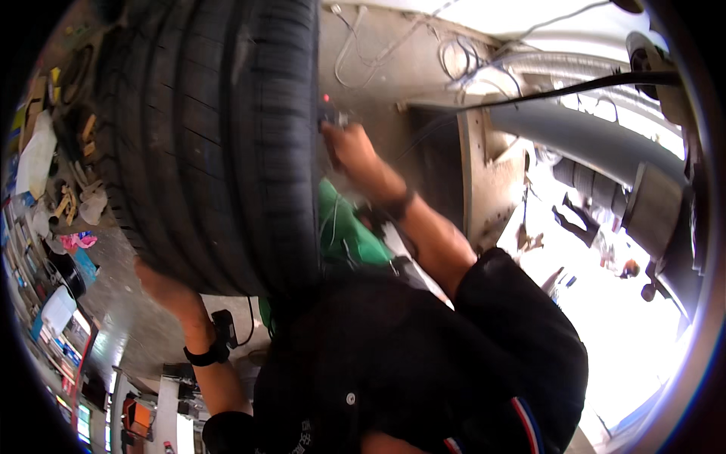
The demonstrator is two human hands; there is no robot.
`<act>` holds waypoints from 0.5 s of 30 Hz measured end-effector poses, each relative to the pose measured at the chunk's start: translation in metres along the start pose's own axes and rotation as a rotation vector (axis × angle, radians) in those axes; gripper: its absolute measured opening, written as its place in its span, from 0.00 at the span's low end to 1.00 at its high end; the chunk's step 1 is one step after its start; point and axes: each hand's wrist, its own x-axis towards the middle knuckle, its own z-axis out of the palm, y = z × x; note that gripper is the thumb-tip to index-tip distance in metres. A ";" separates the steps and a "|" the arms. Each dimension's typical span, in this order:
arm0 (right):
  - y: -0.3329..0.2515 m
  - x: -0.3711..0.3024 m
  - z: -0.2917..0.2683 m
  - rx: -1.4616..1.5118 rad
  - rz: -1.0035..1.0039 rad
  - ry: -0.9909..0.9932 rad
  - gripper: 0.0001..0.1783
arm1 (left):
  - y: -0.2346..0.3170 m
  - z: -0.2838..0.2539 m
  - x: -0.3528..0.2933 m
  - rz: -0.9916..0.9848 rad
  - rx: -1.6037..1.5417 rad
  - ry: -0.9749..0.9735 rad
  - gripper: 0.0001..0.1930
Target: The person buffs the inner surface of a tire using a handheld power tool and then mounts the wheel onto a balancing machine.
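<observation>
A large black car tire stands upright close in front of me, its grooved tread filling the upper left. My left hand is closed on the tire's lower left edge, its fingertips partly hidden behind the rubber. Beside the tire's right sidewall, my right hand is closed around a small dark tool. A red glow shows near that tool's top; its working end is hard to make out. Both wrists wear dark bands. Green cloth or plastic lies below my right wrist, against the tire.
Cables lie on the floor beyond my right hand, and a black hose crosses the upper right. A beige metal frame stands right of my forearm. A person is farther off at the right. Shelves with clutter line the left.
</observation>
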 end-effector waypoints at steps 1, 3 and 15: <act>-0.010 0.021 0.001 -0.074 -0.078 0.003 0.25 | 0.004 -0.001 0.004 -0.061 -0.001 -0.019 0.19; 0.004 0.023 0.005 -0.486 -0.332 0.248 0.26 | -0.003 -0.002 0.002 -0.025 0.039 -0.049 0.19; -0.027 0.143 -0.064 0.288 -0.275 0.222 0.23 | -0.014 -0.003 0.003 -0.201 -0.107 -0.012 0.17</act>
